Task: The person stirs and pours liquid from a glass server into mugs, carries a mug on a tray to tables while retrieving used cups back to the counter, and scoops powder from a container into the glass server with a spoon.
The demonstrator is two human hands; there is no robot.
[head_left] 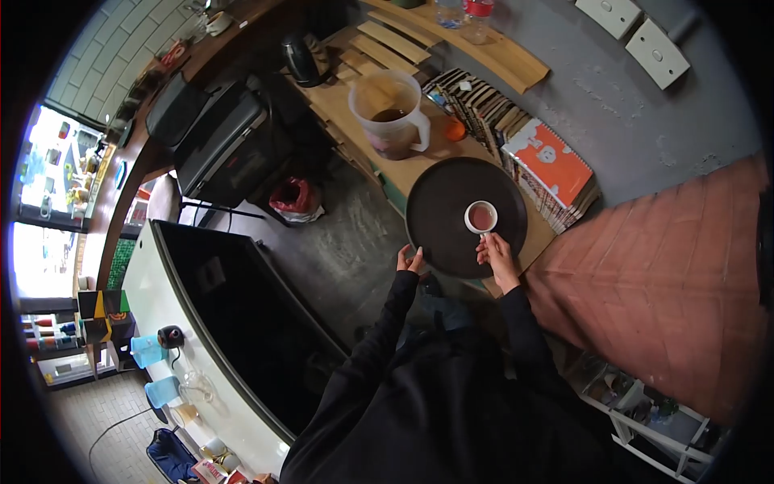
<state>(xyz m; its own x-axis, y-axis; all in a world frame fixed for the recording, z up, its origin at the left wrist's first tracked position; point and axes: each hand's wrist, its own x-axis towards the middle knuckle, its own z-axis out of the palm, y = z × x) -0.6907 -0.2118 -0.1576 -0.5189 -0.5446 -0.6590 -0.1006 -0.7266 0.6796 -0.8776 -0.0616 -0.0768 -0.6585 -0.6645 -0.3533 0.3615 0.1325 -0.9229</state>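
Note:
A white cup with reddish-brown liquid in it is over the right part of a round dark tray. My right hand is closed on the cup's handle, at the tray's near right side. Whether the cup rests on the tray or is slightly raised, I cannot tell. Beside the tray's near left rim is my left hand, thumb and fingers apart, with nothing seen in it. The tray lies on a wooden counter.
Behind the tray stands a translucent pitcher of dark liquid, near an orange lid. A row of books and an orange notebook line the wall. A black kettle is farther back. A lined bin stands on the floor.

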